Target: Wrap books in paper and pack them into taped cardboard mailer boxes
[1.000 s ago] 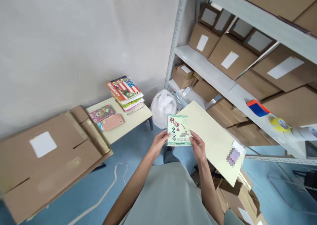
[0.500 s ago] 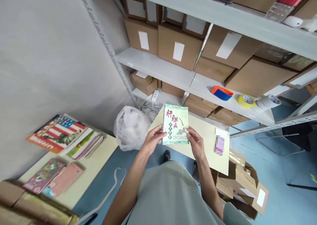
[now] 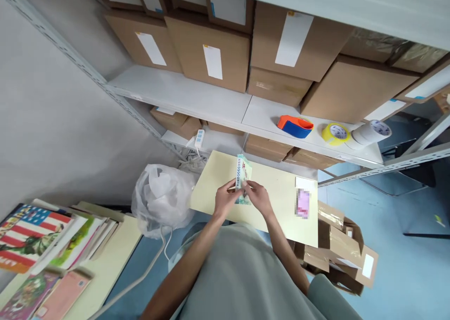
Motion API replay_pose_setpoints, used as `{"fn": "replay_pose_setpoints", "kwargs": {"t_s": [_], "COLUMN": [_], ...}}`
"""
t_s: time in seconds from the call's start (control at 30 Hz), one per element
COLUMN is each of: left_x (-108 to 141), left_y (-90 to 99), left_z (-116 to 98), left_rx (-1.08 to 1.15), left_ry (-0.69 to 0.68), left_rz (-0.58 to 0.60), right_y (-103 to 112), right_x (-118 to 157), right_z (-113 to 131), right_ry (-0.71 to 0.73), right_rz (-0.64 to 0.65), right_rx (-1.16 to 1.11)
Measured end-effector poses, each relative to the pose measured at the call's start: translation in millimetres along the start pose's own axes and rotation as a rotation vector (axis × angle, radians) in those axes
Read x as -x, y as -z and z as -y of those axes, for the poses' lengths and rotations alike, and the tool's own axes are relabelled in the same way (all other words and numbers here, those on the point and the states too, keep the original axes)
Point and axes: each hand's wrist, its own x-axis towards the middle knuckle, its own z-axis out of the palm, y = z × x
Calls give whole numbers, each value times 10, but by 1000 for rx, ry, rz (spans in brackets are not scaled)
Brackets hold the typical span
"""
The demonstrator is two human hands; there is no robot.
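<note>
A green book [image 3: 242, 174] is turned so that its spine and part of its cover show, above a cream table [image 3: 211, 181]. My left hand [image 3: 226, 199] grips its lower left side. At the lower right side, my right hand [image 3: 258, 197] has its fingers closed on the cover edge. The two hands are close together, with the book between them. A blurred pink and purple item [image 3: 303, 203] lies on the table's right part, beside a white paper [image 3: 304, 183].
Shelves [image 3: 183, 92] with cardboard boxes [image 3: 211, 52] stand ahead, holding a yellow tape roll [image 3: 335, 133] and an orange-blue band [image 3: 295, 125]. A plastic bag [image 3: 163, 193] sits left of the table. Magazines [image 3: 35, 235] lie far left; opened cartons [image 3: 342, 245] lie right.
The book has turned from facing me flat to showing its spine. My hands have come closer together, the right one moving left. The view has shifted toward the shelves and right.
</note>
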Motion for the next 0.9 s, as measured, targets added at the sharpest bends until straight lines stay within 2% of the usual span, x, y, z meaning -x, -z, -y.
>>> {"fn": "replay_pose_setpoints", "kwargs": {"t_s": [0.13, 0.23, 0.4, 0.47, 0.57, 0.6, 0.63, 0.7, 0.8, 0.9], "left_x": [76, 100, -45, -176, -349, -376, -382, -335, -187, -65], "left_y": [-160, -178, 26, 183, 467, 560, 643, 768, 837, 824], "left_z": [11, -30, -32, -32, -88, -124, -168, -265, -385, -438], "left_rx": [-369, -472, -389, -350, -245, -198, -147, -40, 111, 205], "left_ry": [-122, -272, -394, -405, -308, -253, -199, -101, 25, 80], "left_rz": [-28, -41, 74, 58, -80, -92, -62, 92, 313, 340], "right_y": [-171, -221, -205, -147, -31, 4, 33, 65, 58, 33], "right_x": [-64, -172, -341, -320, -194, -145, -100, -35, 3, 25], "right_z": [-5, -54, -25, 39, 144, 172, 196, 224, 229, 221], "right_ry": [-57, -65, -76, -46, -5, -3, -5, -15, -35, -47], "right_rz": [-123, -183, -231, -195, -102, -72, -45, 1, 36, 55], "right_rx": [46, -85, -293, -371, -445, -464, -484, -525, -579, -655]}}
